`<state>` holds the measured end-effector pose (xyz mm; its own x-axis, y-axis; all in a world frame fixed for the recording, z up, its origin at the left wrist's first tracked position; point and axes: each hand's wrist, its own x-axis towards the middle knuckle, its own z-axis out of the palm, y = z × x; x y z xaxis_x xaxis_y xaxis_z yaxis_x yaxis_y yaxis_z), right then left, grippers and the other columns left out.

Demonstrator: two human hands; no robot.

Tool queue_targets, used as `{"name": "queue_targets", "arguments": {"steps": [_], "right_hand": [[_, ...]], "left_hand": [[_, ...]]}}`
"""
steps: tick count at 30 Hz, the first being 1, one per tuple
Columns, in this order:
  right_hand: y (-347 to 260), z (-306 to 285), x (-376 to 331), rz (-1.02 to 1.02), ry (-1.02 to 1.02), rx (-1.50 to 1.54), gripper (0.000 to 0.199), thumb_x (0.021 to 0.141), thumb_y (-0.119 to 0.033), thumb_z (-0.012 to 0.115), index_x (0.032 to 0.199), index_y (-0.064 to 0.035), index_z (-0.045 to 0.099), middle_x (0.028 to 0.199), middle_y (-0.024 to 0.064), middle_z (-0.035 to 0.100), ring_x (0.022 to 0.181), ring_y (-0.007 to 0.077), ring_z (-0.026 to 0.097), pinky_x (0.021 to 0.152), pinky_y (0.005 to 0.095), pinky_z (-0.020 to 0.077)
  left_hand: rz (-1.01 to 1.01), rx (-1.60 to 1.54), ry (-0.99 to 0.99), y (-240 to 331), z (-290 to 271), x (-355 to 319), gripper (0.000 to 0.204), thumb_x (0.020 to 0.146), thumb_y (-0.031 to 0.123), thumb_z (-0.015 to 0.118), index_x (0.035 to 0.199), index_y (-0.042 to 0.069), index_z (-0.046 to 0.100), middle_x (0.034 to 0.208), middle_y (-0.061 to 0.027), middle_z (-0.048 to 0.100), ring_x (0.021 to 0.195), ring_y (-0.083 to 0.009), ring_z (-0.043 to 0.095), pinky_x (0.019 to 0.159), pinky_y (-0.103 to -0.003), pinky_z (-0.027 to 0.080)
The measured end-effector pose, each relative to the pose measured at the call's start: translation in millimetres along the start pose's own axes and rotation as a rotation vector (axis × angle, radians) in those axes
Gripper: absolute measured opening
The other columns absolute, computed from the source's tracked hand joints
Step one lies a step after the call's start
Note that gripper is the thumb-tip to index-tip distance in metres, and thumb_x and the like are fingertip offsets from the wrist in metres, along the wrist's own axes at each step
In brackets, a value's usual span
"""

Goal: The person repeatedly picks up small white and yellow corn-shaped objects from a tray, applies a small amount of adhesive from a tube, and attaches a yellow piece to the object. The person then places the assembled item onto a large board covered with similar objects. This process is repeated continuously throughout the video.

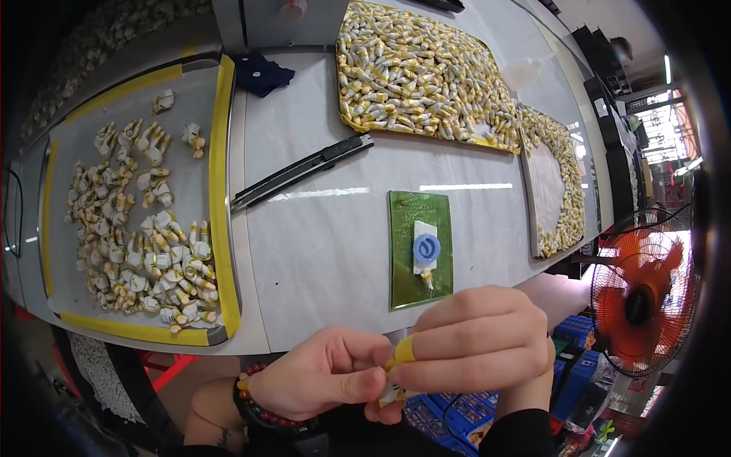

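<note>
Both my hands meet in front of the table's near edge. My left hand (320,373) is closed, pinching a small white-and-yellow piece (391,393) between thumb and fingers. My right hand (476,343) closes its fingertips at the top of the same piece, and a yellow band (404,349) wraps one of its fingers. The fingers cover most of the piece. Just beyond lies a green mat (400,286), bearing a white square with a round blue disc (426,248) and a small yellow-tipped part (427,279) below it.
At left, a yellow-taped tray (84,324) holds many white-and-yellow pieces. A large tray (487,143) of similar small parts stands at the back, with a part-filled board (542,179) to its right. A black utility knife (301,169) and dark cloth (261,74) lie between. An orange fan (640,297) stands right.
</note>
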<state>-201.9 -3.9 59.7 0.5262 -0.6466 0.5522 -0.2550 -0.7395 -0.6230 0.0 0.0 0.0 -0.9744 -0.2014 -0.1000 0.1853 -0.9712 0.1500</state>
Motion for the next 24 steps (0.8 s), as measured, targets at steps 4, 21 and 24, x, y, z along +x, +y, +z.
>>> {"name": "queue_targets", "arguments": {"steps": [4, 21, 24], "right_hand": [[-1.1, -0.2, -0.3, 0.006, 0.011, -0.025, 0.011, 0.074, -0.002, 0.067, 0.08, 0.006, 0.063, 0.075, 0.0113, 0.058, 0.063, 0.0201, 0.058, 0.054, 0.0257, 0.0491], [-32.5, 1.2, -10.5, 0.27, 0.036, -0.141, 0.014, 0.068, -0.005, 0.071, 0.081, -0.0058, 0.068, 0.084, 0.0054, 0.064, 0.071, 0.0188, 0.06, 0.058, 0.0273, 0.0488], [-31.1, -3.4, -16.2, 0.161, -0.011, -0.165, 0.015, 0.07, -0.006, 0.069, 0.085, -0.0054, 0.068, 0.087, 0.0064, 0.063, 0.076, 0.0187, 0.06, 0.061, 0.0276, 0.0483]], "left_hand": [[0.006, 0.013, -0.005, 0.8, -0.4, 1.7, 0.034, 0.091, 0.031, 0.058, 0.104, -0.001, 0.056, 0.087, -0.006, 0.063, 0.078, -0.0096, 0.06, 0.069, -0.02, 0.047], [0.603, 0.944, 0.318, 0.9, 8.7, -3.1, 0.032, 0.074, 0.009, 0.076, 0.099, -0.004, 0.061, 0.089, -0.0133, 0.066, 0.079, -0.0173, 0.065, 0.072, -0.027, 0.051], [0.644, 0.923, 0.283, -1.4, 9.2, -3.4, 0.034, 0.07, 0.004, 0.078, 0.097, -0.007, 0.06, 0.087, -0.0178, 0.065, 0.083, -0.0222, 0.064, 0.076, -0.031, 0.051]]}}
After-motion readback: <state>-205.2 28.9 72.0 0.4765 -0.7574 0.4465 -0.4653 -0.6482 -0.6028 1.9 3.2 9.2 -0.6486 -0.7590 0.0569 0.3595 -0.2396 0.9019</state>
